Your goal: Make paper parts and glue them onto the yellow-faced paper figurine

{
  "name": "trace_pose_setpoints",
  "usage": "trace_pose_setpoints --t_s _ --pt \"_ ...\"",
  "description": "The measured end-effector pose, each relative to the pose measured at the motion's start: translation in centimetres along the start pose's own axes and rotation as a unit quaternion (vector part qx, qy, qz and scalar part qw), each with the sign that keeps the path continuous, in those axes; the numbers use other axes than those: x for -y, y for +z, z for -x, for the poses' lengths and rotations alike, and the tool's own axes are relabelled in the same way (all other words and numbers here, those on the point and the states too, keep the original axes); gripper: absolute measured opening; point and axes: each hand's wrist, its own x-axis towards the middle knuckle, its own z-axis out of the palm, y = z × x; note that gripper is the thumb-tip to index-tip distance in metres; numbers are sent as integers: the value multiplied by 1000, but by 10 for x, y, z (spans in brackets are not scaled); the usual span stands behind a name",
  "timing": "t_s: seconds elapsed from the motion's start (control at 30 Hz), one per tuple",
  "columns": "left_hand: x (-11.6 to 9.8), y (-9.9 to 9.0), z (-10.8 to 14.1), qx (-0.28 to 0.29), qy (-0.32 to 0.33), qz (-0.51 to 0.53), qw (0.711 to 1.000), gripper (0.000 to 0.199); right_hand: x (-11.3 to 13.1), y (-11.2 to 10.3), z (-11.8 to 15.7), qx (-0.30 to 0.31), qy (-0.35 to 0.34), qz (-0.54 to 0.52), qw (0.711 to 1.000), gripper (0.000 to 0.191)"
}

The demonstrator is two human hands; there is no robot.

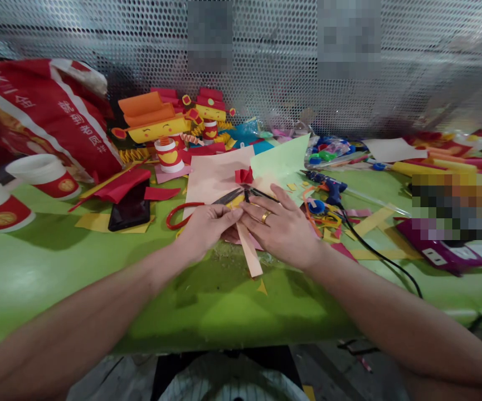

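A narrow light-pink paper strip slants down toward the table's front edge from between my two hands. My left hand pinches its upper end between thumb and fingers. Against the same end press the bent fingers of my right hand, which wears a gold ring. Just beyond my hands are dark scissor blades, a bit of yellow paper and a small red folded paper piece. A red scissor handle shows left of my left hand.
On the green table, a phone and paper cups stand left. Paper figures are behind. A blue glue gun, its black cord, paper scraps and a purple power strip lie right.
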Motion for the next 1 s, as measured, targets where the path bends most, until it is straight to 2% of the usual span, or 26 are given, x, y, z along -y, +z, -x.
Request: trace_pose_setpoints --t_s 0.13,0.23,0.3,0.4,0.47,0.53,0.63,0.73,0.9,1.0 --pt "1 -4 -2 7 22 -28 999 24 -1 0 0 -19 58 -68 996 26" --pt "0 -6 -2 -8 61 -137 989 24 -5 -1 -1 -39 125 -122 984 25" --pt "-1 -6 0 -28 111 -252 961 25 -7 0 -1 -47 160 -133 977 23" --pt "-1 -7 2 -46 208 -394 894 26 -8 1 -1 -33 163 -146 975 22" --pt "0 -7 3 -41 251 -439 862 26 -8 2 -1 -12 156 -167 973 22" --pt "2 -6 4 -36 268 -458 847 25 -7 2 -2 3 156 -187 970 21" --pt "3 -6 5 -38 278 -465 840 26 -6 0 -3 6 150 -218 964 21" --pt "3 -5 6 -36 280 -450 847 25 -4 -4 -5 1 153 -246 957 25" --pt "2 -4 7 -21 253 -422 870 22 1 -8 -9 27 197 -269 942 29" --pt "2 -4 5 -20 240 -418 876 21 4 -9 -10 49 241 -293 924 27"
